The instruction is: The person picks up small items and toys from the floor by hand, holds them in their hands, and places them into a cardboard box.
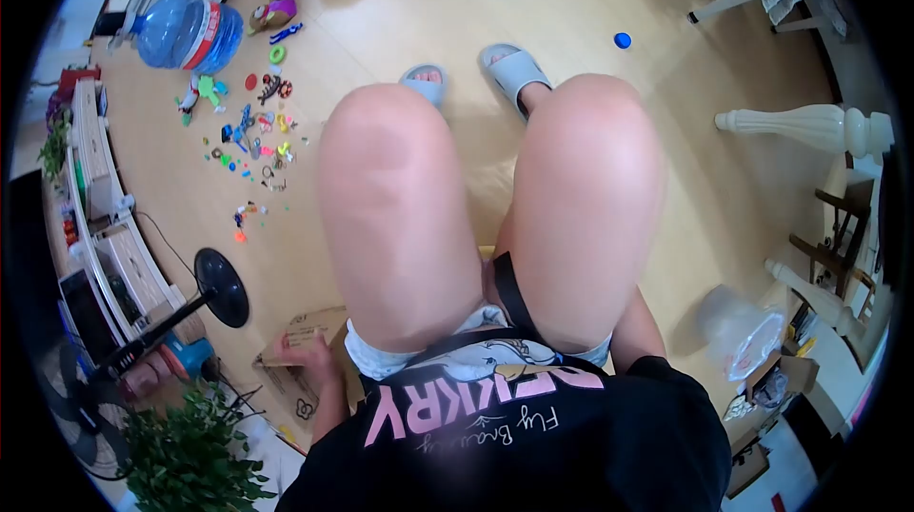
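My left hand [309, 356] is low at my left side, over a brown cardboard box [307, 324] on the floor. Its fingers look stretched out and lie at the box's upper part; whether they press on it I cannot tell. On the right, only the forearm of my right arm shows beside my thigh, and my right hand is hidden behind the leg. Small colourful toys [243, 127] lie scattered on the floor ahead to the left, with a green ring [277, 54] among them.
A large blue water bottle [195, 33] lies at the upper left. A black fan [222, 287] and a leafy plant [190, 445] stand at the left. A blue cap [623, 40] is on the floor ahead. White furniture legs [790, 124] and a clear plastic container [743, 331] are at the right.
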A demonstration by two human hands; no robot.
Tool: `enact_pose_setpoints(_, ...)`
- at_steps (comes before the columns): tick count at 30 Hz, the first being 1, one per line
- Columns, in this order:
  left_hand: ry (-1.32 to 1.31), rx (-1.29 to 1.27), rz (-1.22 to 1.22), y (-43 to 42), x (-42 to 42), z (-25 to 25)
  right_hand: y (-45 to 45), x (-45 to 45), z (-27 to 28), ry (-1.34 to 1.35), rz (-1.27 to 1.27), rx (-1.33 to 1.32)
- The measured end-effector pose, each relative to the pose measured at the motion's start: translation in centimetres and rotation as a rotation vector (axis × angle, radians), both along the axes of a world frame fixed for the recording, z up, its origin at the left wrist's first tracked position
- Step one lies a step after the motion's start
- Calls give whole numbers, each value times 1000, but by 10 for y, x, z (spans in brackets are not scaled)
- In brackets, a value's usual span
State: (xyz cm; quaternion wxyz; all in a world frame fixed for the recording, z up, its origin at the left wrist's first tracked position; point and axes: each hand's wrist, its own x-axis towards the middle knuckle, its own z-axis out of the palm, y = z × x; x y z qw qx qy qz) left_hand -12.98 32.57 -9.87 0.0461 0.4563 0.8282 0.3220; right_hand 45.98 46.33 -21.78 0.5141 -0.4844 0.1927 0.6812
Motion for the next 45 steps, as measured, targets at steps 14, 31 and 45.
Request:
enact_pose_setpoints(14,-1534,-524,-700,555,281,-34,37,73,-37,-69,-115,-94)
enact_pose_setpoints(31,-1598,-1215,-958,611,523,-126,275,199,-11,-309,189,169)
enact_pose_setpoints(45,-1242,-1367,-918,648,591,-195,342,214,-98,-247,96,-46)
